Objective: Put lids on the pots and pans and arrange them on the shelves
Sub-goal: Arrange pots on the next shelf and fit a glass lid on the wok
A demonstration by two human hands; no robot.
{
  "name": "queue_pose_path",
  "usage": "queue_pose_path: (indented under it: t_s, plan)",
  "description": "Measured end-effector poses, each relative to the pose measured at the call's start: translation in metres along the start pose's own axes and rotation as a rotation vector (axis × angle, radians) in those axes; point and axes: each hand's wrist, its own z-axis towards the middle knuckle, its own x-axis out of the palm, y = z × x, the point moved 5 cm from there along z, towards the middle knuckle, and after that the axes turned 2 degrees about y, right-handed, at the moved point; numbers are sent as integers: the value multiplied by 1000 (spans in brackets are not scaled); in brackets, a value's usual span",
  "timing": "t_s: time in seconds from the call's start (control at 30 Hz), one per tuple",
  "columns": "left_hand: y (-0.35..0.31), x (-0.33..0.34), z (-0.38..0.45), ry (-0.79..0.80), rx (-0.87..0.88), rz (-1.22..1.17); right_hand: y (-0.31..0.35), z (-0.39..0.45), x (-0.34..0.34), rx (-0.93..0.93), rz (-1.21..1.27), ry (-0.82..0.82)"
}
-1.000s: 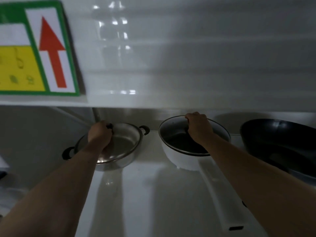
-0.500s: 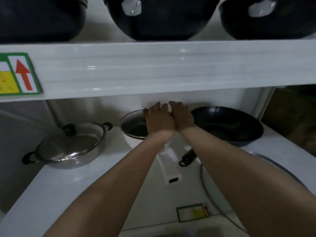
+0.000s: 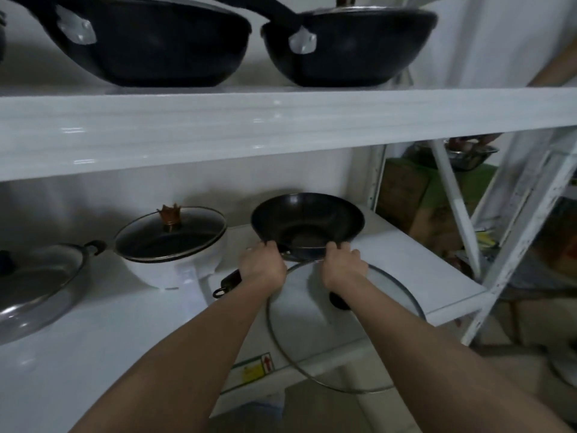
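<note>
Gripping wok (image 3: 307, 226) rim, both hands

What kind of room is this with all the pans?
Probably a storeroom or a shop's stock area, not a home kitchen. Several black woks sit in rows on white metal shelves, an arrow sticker marks a shelf edge, and cardboard boxes are stacked behind.

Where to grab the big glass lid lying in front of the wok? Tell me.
Take the glass lid by its black knob, reaching straight down from above: it lies flat, knob up at the centre, and its thin rim offers little grip, partly overhanging the shelf edge.
</note>
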Motion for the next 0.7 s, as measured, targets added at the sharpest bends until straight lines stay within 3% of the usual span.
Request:
queue_pose_path:
  t_s: [0.17, 0.7]
  plan:
    - [-4, 9, 6, -7, -69, 25, -31, 1, 29, 63, -127, 232]
    - [-1, 21, -5, 31, -95, 93, -75, -27, -14, 49, -84, 163]
